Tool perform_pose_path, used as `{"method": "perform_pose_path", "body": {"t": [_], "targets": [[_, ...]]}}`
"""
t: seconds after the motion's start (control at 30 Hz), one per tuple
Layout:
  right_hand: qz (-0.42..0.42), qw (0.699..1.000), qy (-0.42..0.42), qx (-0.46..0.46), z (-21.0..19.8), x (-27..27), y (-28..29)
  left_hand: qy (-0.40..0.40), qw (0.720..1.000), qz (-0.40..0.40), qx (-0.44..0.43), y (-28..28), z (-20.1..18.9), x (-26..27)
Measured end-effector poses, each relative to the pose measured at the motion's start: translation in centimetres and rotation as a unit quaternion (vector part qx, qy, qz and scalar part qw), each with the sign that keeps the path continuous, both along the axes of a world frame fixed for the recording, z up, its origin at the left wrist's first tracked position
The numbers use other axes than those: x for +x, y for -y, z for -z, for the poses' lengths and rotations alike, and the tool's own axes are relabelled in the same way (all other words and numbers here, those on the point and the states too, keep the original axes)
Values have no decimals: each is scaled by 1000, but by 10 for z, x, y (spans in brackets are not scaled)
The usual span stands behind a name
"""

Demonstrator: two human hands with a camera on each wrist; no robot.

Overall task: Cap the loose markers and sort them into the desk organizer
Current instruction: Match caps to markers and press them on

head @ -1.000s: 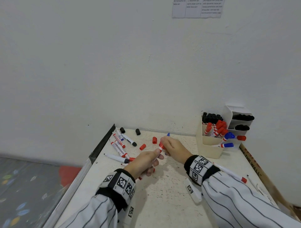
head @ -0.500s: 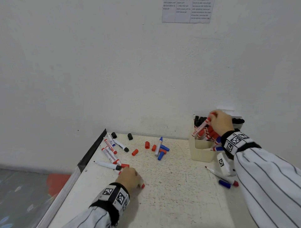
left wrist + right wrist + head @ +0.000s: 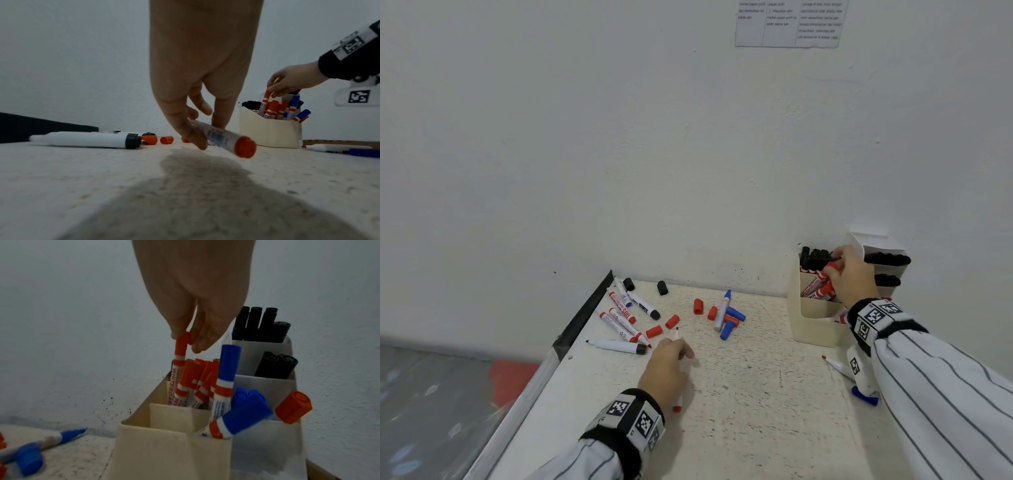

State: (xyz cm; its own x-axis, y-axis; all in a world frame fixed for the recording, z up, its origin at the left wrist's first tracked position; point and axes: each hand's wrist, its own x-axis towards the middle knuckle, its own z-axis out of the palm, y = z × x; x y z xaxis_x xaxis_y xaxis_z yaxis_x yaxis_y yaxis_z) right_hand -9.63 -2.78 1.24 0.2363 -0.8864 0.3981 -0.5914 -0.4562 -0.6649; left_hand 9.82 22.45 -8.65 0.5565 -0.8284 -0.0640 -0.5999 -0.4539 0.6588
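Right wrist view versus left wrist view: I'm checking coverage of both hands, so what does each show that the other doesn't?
Only the right wrist view shows the organizer's rear compartments with black markers and the front empty compartment.

Only the left wrist view shows the left hand gripping an uncapped red marker just above the table.

Both show the right hand pinching a capped red marker over the organizer.
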Motion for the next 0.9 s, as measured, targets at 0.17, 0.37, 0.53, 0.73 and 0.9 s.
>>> {"method": "perform_pose_path", "body": {"t": [0.17,0.37,0.53,0.73,0.9], "targets": [[1,989,-145,6,17,4,8,-72,996,-31,-41,-8,-4,10],[22,966,-257,-25,19,12,2,-184,975,-92,-90,-10,-8,23],[-56,975,-185,-106,20,48,-31,-205,964,-140,-93,-20,-7,36],[-325,913,-225,99,43,129,-86,-211,957,-181,-86,-43,-3,55],[-409,835,-336,150,67,172,-129,-211,953,-201,-85,-59,0,69]]}}
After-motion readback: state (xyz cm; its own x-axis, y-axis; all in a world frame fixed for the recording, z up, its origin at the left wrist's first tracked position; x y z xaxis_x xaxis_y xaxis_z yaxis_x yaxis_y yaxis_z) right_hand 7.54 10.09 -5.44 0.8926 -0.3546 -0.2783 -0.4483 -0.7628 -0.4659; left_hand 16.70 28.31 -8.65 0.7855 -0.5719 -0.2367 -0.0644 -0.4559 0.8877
